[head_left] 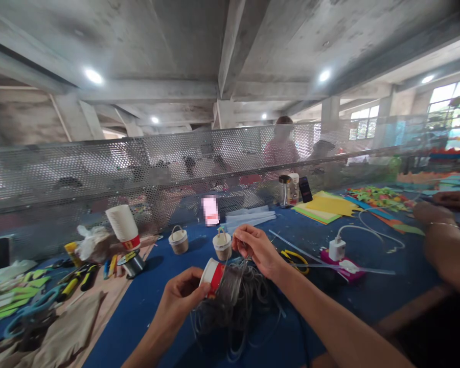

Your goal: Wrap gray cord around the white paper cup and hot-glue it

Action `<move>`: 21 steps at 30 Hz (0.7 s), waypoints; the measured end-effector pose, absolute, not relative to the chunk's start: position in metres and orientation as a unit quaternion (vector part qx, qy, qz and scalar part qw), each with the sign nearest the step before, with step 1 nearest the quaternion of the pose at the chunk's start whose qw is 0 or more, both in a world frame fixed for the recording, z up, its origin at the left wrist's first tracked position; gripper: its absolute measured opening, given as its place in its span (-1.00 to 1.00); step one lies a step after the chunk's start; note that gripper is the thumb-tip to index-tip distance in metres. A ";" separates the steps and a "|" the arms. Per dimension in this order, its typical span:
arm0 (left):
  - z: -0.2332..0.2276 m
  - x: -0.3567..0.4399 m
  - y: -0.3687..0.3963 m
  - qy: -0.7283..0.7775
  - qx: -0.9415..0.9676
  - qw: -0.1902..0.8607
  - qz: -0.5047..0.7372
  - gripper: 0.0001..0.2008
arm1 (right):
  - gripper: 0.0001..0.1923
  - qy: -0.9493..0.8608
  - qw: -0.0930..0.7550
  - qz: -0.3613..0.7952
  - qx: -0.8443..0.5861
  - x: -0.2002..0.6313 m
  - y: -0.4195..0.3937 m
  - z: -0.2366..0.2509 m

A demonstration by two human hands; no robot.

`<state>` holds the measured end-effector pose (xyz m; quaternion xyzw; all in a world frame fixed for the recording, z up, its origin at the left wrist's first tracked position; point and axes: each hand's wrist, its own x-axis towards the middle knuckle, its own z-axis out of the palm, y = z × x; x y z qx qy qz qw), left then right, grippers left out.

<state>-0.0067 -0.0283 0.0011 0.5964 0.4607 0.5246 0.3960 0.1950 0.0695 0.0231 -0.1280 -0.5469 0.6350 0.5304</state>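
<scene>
My left hand [180, 299] grips a small paper cup [213, 276] with a red band, tilted on its side above the blue table. My right hand [255, 248] is raised just right of it, fingers pinched on a thin grey cord [240, 266] that runs down to a tangled grey bundle [237, 301] lying under both hands. Two small cord-wrapped baskets with handles stand just beyond, one [223, 244] next to my right hand, the other [178, 240] further left.
A stack of paper cups [123, 226], a spool [132, 263], pliers [76, 278] and green paper scraps lie left. Yellow scissors [294, 257], a white charger [336, 249] and coloured paper sheets [329, 207] sit right. Another person's arm [446, 245] rests at right. A perforated metal screen [138, 168] closes the back.
</scene>
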 end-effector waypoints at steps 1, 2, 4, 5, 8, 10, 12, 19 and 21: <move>0.002 -0.007 -0.029 0.460 0.596 0.397 0.526 -0.77 | -0.80 -0.546 0.528 0.636 -0.134 0.195 0.070 0.022; 0.002 -0.006 -0.029 0.458 0.596 0.398 0.526 -0.77 | -0.79 -0.545 0.527 0.637 -0.140 0.194 0.071 0.021; 0.003 -0.006 -0.030 0.454 0.599 0.400 0.524 -0.77 | -0.77 -0.543 0.523 0.638 -0.155 0.194 0.072 0.020; 0.003 -0.006 -0.030 0.454 0.600 0.400 0.524 -0.77 | -0.76 -0.543 0.522 0.638 -0.162 0.193 0.072 0.019; 0.004 -0.005 -0.031 0.454 0.597 0.402 0.525 -0.76 | -0.75 -0.546 0.513 0.638 -0.178 0.190 0.073 0.018; 0.003 -0.005 -0.031 0.454 0.598 0.402 0.523 -0.76 | -0.74 -0.548 0.508 0.638 -0.187 0.188 0.073 0.017; 0.003 -0.006 -0.031 0.449 0.604 0.402 0.521 -0.77 | -0.74 -0.548 0.506 0.636 -0.195 0.187 0.073 0.015; 0.001 -0.010 -0.030 0.441 0.619 0.391 0.519 -0.82 | -0.77 -0.563 0.489 0.626 -0.226 0.184 0.072 0.008; 0.001 -0.010 -0.030 0.445 0.618 0.387 0.520 -0.82 | -0.77 -0.560 0.483 0.629 -0.238 0.183 0.072 0.006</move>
